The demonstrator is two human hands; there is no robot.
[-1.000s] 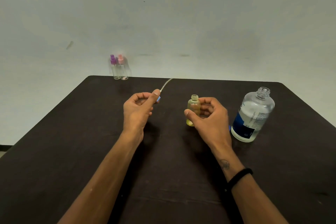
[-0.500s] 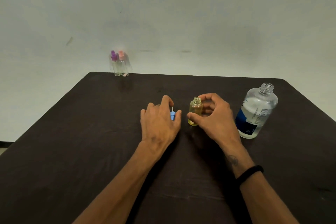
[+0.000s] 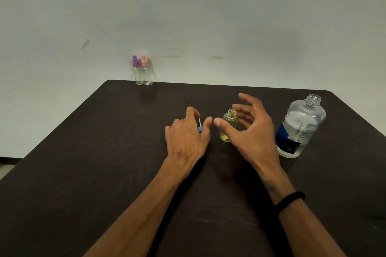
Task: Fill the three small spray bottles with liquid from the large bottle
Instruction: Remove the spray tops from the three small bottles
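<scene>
We are setting the blue spray cap [image 3: 200, 129] down with our left hand [image 3: 187, 137], still pinching it; our right hand [image 3: 250, 129] has just released the small yellow bottle [image 3: 228, 126], ready for the large bottle [image 3: 300, 129].

uncapped yellow bottle [image 3: 228, 125] upright, large bottle [image 3: 299, 127] open

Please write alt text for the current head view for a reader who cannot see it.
On a dark table, the left hand sets down a blue spray cap while the open right hand sits around an uncapped yellowish small bottle. An open large bottle stands right; two capped spray bottles stand far left.
</scene>
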